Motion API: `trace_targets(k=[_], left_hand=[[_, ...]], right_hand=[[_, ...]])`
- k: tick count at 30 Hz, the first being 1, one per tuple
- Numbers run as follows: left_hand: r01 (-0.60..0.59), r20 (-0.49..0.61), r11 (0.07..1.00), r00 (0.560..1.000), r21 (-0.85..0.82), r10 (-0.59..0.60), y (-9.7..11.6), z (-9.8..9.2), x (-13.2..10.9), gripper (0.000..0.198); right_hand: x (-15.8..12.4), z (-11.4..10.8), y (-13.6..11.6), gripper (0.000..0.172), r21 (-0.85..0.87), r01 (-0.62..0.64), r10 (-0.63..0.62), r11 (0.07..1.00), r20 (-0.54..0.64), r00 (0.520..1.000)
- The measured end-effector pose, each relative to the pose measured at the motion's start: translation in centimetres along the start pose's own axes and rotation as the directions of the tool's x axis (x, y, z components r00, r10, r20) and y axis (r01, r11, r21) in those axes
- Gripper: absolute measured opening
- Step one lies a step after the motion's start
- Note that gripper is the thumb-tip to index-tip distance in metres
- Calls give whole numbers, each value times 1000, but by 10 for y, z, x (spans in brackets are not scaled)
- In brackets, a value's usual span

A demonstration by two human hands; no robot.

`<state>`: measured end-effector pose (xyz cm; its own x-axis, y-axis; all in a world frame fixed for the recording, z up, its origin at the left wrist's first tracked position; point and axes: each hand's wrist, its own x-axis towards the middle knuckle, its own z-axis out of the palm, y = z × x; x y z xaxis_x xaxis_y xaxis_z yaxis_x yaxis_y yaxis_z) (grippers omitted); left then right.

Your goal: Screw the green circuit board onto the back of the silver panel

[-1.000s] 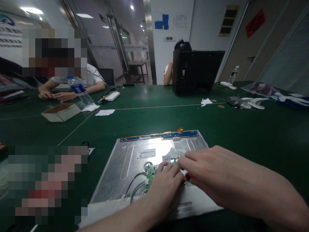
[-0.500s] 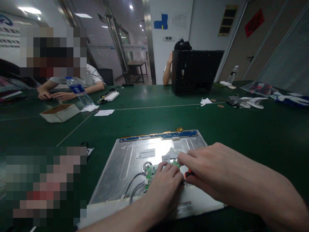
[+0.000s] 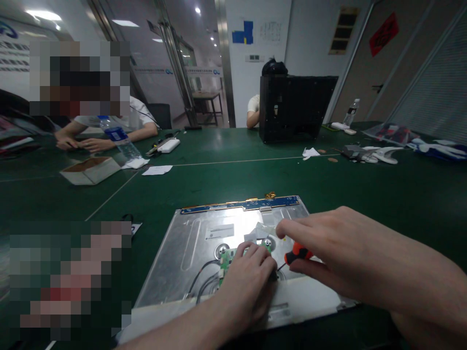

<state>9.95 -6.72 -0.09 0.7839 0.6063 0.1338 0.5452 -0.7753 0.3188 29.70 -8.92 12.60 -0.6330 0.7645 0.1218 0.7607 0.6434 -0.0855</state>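
A flat silver display panel (image 3: 193, 243) lies back side up in front of me, with a blue board strip (image 3: 241, 206) along its far edge. My left hand (image 3: 251, 272) rests with curled fingers over a green circuit board (image 3: 228, 257) on the panel, hiding much of it. Dark cables (image 3: 204, 274) run from the board's left side. In my right hand (image 3: 321, 243) is a screwdriver (image 3: 299, 253) with a red and black handle. Its thin shaft slants down toward my left fingertips, and its tip is hidden. Two round metal mounts (image 3: 222, 251) show beside the board.
Across the green table (image 3: 219, 146) stands a black boxy device (image 3: 297, 109), a person partly behind it. Another person sits at the far left, near an open carton (image 3: 91, 171) and a leaning plastic bottle (image 3: 120, 138). Gloves (image 3: 383, 154) lie at the right.
My right hand has shifted right, away from the left fingers, exposing more of the screwdriver. The left hand has hardly moved. The person behind the black device has lowered an arm.
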Motion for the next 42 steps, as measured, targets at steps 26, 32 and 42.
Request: trace_targets(k=[26,32,42], left_hand=[[589,-418,800,758,111,-500,-112,1,-183,67],[548,-364,829,799,114,-478,-110,-2,-181,57],[381,-245,911,909,160,-337,-76,-10,-148,54]], right_hand=[[-26,98,-16,28,101,-613,619,784,-43,784],[-37,105,-23,31,40,-650,651,759,0,759],[-51,102,0,29,-4,-760,758,649,-73,648]])
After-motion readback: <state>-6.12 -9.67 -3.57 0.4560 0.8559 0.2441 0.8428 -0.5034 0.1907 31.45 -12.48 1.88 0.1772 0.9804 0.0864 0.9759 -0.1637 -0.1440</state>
